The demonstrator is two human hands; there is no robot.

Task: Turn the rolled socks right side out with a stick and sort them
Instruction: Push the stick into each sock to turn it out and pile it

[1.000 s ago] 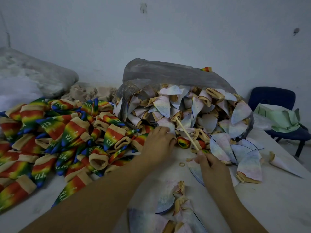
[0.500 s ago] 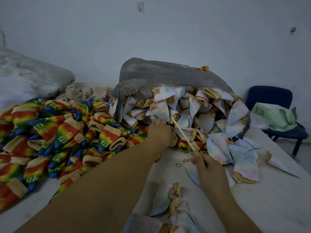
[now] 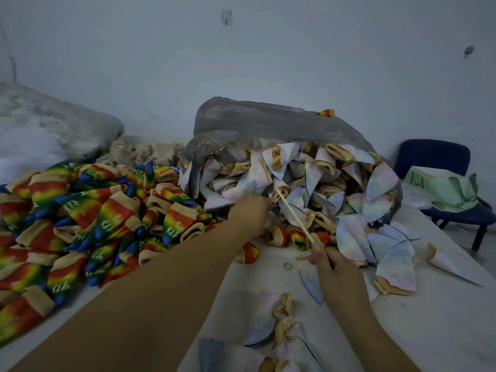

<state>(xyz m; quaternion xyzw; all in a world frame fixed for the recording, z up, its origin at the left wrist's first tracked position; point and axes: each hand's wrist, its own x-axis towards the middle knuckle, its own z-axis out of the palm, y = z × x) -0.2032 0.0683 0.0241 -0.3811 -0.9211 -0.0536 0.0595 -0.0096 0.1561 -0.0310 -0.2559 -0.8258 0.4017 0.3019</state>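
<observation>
1. Because the socks (image 3: 381, 181) are judged soft and light, a rolled one is best taken by its cuff.
2. A stick (image 3: 295, 217) is pinched at its near end by the right hand (image 3: 332, 267); its tip is lodged in a pale rolled sock (image 3: 279, 187).
3. The left hand (image 3: 248, 213) is placed just beside that sock; its grip cannot be told.

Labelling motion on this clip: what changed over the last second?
The left hand reached slightly forward to the pale rolled socks at the mouth of the plastic bag; any hold there is hidden. Unchanged: the right hand grips the stick, tip at the same sock; the rainbow socks lie as before.
</observation>
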